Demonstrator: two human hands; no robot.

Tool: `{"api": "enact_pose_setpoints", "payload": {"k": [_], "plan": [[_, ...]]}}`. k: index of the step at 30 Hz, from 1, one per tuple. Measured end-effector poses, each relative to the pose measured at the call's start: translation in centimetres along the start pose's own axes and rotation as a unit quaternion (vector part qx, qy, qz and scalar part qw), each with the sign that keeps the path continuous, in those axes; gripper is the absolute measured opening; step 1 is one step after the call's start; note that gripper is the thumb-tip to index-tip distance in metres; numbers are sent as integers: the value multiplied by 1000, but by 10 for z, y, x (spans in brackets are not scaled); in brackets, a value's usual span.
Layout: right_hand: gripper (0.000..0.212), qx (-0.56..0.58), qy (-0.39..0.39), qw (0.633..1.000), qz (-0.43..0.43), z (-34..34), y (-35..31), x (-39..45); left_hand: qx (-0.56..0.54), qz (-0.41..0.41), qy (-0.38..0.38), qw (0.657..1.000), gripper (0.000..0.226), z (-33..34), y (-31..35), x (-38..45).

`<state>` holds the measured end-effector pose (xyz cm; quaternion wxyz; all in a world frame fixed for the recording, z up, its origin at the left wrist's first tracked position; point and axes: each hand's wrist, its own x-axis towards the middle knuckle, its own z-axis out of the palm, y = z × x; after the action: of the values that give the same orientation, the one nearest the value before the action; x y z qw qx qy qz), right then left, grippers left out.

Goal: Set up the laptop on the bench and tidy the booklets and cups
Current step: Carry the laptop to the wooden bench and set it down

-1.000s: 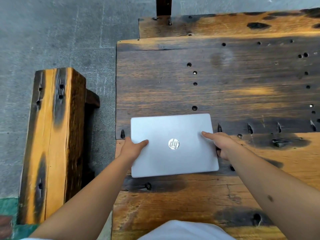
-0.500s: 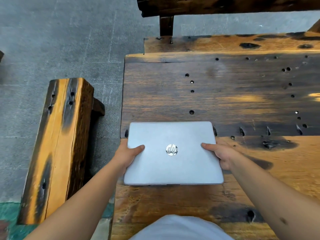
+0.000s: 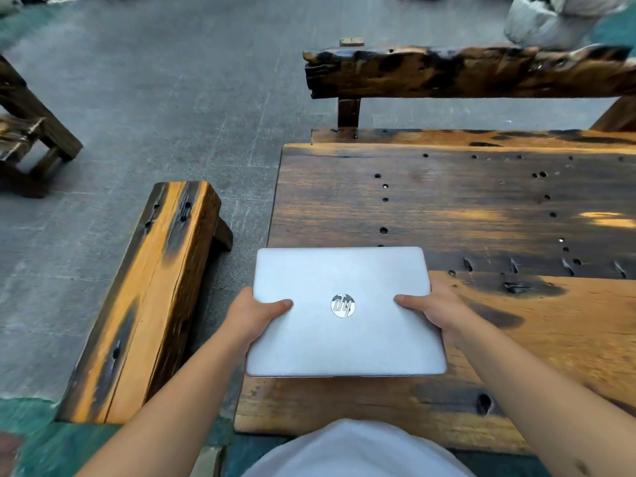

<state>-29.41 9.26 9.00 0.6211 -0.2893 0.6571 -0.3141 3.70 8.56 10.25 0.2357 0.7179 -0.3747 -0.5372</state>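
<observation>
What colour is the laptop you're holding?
The closed laptop is plain silver, with a shiny round logo in the middle of its lid. The head view shows it.

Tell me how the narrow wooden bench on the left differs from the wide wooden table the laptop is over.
The bench is narrow and sits lower; the table is broad and higher. The bench top is bare; the silver laptop, gripped by the left hand and right hand, is over the table. Both are dark-streaked orange wood.

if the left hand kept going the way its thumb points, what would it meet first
The left hand grips the closed laptop by its left edge, thumb pointing right across the lid. Going on that way, it would probably reach the round logo first, then the right hand.
</observation>
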Motion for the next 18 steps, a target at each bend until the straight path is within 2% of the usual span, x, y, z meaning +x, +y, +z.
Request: {"api": "enact_pose_setpoints", "payload": {"k": [4,8,15,18], "plan": [[33,6,-8,1000,2,7,18,-26,2,12,24,1000,32,-8,-14,-34],[28,5,-8,1000,-4,10,31,-45,4,-1,42,999,48,-9,-25,-61],[28,-33,5,999,-23,0,51,-63,45,-7,63,997,41,3,-41,-85],[32,-40,12,999,-27,-7,59,-69,79,-7,48,996,46,11,-42,-88]]}}
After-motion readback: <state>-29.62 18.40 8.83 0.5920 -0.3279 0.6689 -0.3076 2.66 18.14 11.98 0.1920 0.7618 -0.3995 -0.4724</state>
